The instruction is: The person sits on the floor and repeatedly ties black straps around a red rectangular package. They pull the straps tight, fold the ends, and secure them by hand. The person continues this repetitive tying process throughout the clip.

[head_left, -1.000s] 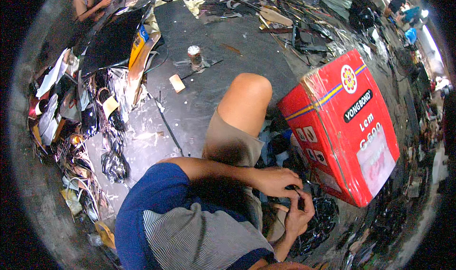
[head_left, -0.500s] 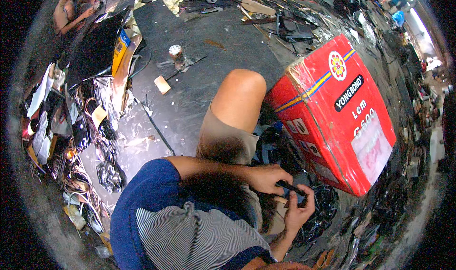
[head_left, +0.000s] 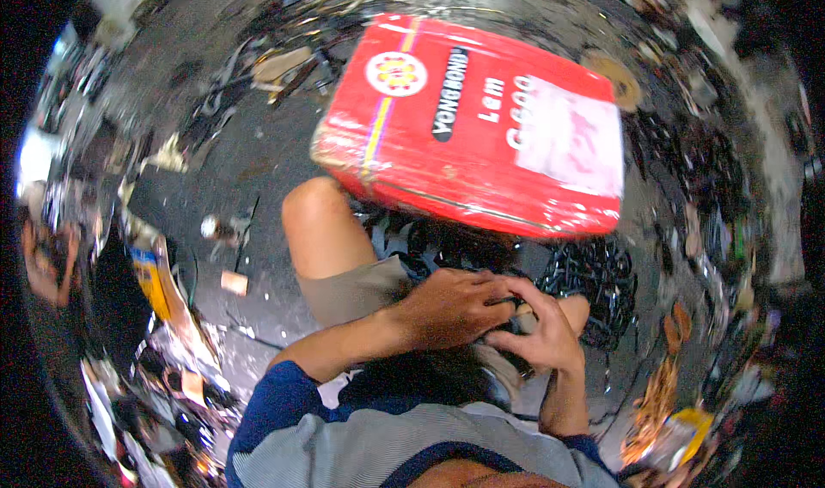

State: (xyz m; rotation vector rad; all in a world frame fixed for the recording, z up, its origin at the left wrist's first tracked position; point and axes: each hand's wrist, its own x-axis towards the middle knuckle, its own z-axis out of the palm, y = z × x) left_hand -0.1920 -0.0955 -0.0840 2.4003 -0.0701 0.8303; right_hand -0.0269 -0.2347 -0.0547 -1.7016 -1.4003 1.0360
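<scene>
My left hand [head_left: 453,306] and my right hand [head_left: 543,326] meet in front of my lap, fingers closed around a small dark object [head_left: 509,313] pressed between them; its shape is mostly hidden by my fingers. My bare knee [head_left: 316,222] sticks out to the left of my hands. Just beyond them lies a large red rectangular tin [head_left: 478,127] with a yellow round emblem and a pale label. A heap of black rubbery pieces [head_left: 593,282] sits right of my hands, under the tin's near edge.
The dark floor [head_left: 258,157] holds a small metal can [head_left: 213,227], a tan block [head_left: 234,283] and a yellow packet [head_left: 153,275] on the left. Scrap and cables pile up at the lower left [head_left: 163,376]. Orange bits [head_left: 660,393] lie at the lower right.
The view has swung so the red tin now sits top centre. My hands have come closer together over the small dark object in front of my lap.
</scene>
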